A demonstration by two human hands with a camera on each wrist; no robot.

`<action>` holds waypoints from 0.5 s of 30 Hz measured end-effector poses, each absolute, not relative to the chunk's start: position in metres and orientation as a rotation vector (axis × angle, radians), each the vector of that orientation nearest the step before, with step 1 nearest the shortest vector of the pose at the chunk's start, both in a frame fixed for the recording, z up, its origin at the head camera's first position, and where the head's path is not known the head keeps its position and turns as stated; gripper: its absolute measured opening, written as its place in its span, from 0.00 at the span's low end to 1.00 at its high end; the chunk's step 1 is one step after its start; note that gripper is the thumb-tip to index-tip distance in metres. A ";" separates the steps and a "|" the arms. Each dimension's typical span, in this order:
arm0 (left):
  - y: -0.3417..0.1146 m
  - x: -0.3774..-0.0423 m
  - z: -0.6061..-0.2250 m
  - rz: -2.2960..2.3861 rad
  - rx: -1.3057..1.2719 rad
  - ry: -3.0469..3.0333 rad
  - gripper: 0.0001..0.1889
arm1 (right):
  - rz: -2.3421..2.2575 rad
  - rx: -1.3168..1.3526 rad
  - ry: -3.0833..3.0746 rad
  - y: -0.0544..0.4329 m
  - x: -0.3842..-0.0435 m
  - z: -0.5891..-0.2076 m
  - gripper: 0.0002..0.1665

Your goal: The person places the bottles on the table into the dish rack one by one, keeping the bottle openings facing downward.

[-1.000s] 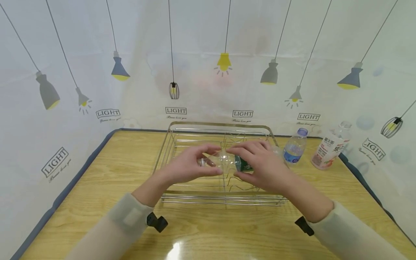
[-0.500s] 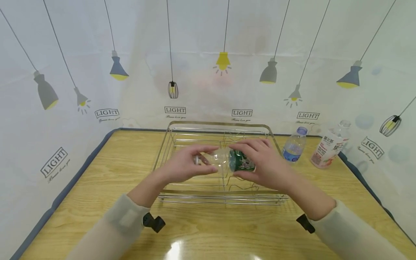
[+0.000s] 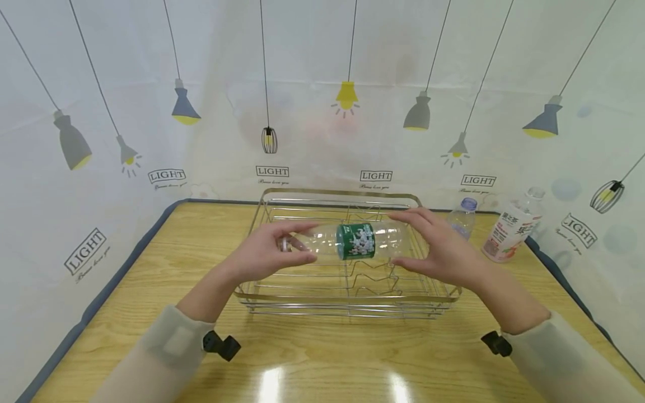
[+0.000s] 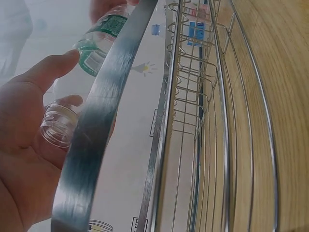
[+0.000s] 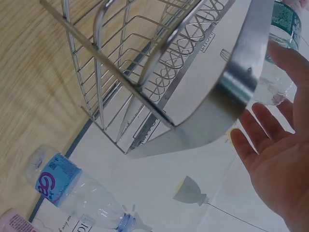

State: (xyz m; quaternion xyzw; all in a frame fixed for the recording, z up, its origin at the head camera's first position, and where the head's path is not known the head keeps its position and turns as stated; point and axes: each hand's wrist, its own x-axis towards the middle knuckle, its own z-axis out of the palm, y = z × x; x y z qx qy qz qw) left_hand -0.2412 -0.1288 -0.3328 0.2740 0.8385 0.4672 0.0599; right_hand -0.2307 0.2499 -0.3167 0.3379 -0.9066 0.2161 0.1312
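Observation:
A clear plastic bottle (image 3: pixel 355 242) with a green label lies on its side in the air over a wire dish rack (image 3: pixel 347 299). My left hand (image 3: pixel 267 251) grips its neck end between thumb and fingers. In the left wrist view, the capless threaded mouth (image 4: pixel 59 126) shows against the palm. At the bottle's base, my right hand (image 3: pixel 439 246) has its thumb and fingers spread loosely on either side. From the right wrist, the bottle (image 5: pixel 277 72) is partly behind the rack's flat metal rim, and the right hand's fingers (image 5: pixel 260 130) are extended near the base.
Behind and right of the rack stand a blue-labelled water bottle (image 3: pixel 464 217), partly covered by the right hand, and a white and pink drink bottle (image 3: pixel 511 226). All rest on a wooden table (image 3: pixel 322 352) backed by a lamp-print sheet (image 3: pixel 312 112).
My left hand has moved left with the bottle. My right hand has slid rightward off the green label to the base, its fingers spreading. The rack has stayed put.

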 end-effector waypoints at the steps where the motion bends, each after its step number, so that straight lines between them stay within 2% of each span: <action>1: -0.129 -0.241 -0.333 1.418 0.826 2.534 0.37 | 0.640 0.984 -2.636 0.251 -0.231 -0.316 0.49; 6: -0.128 -0.241 -0.333 1.408 0.817 2.536 0.36 | 0.805 1.020 -2.608 0.253 -0.235 -0.314 0.45; 15: -0.121 -0.242 -0.336 1.383 0.808 2.555 0.36 | 1.386 0.916 -2.581 0.247 -0.243 -0.300 0.43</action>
